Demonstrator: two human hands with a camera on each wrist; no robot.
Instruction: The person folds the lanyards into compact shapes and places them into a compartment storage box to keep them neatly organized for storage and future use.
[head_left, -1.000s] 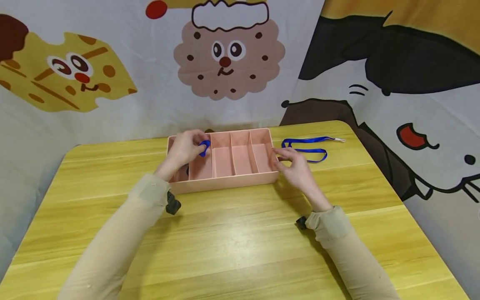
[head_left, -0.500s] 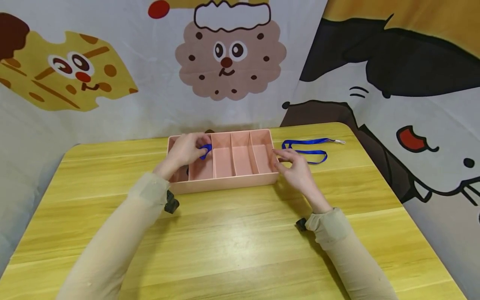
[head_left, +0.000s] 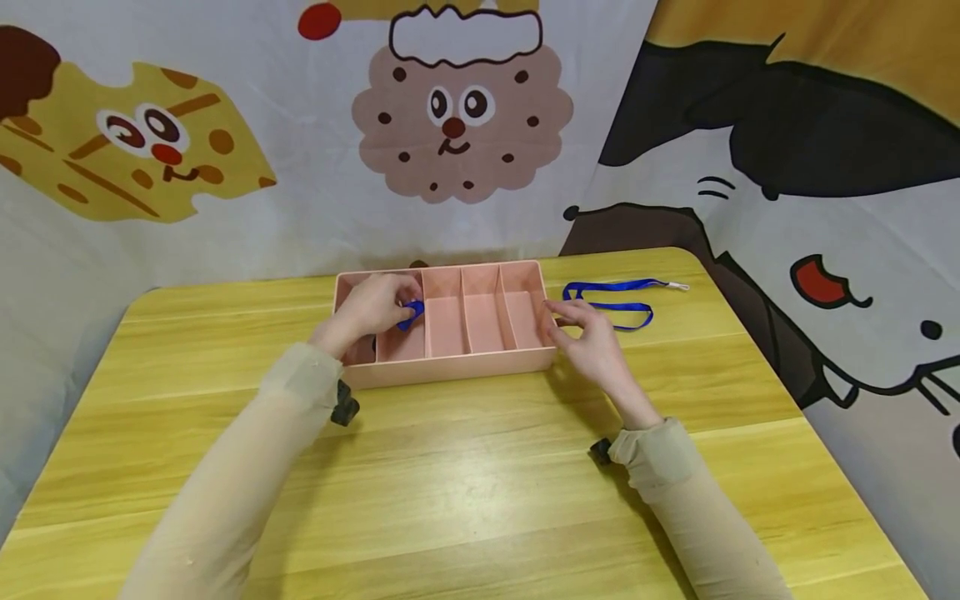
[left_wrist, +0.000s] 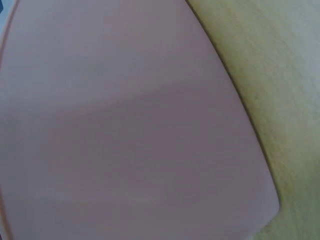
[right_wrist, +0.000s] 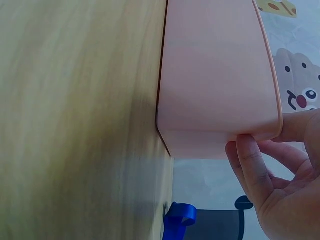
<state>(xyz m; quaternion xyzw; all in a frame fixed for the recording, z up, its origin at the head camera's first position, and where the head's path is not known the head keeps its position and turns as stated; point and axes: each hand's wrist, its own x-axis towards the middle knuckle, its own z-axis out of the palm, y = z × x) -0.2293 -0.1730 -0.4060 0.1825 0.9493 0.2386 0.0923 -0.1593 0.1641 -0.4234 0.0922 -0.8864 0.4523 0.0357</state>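
Note:
A pink divided organizer box (head_left: 457, 367) stands near the table's back edge, its compartments side by side. Over the second compartment from the left, my left hand (head_left: 373, 305) pinches a small blue item (head_left: 410, 314), perhaps a folded strap; the fingers hide part of it. My right hand (head_left: 591, 340) holds the box's right end. In the right wrist view, fingers (right_wrist: 254, 167) touch the outside of the end wall, while another digit reaches past the rim. The left wrist view shows only the box's front wall (left_wrist: 140, 130) and table, not the hand.
A blue lanyard (head_left: 613, 286) with a pale clip end lies right of the box on the wooden table (head_left: 465, 483). Something dark sits in the leftmost compartment, mostly hidden by the left hand. A printed cloth (head_left: 300, 225) hangs right behind the table.
My left hand has lowered slightly with the blue item, which now sits deeper in the second compartment. The right hand stays at the box's end, and the lanyard has not moved.

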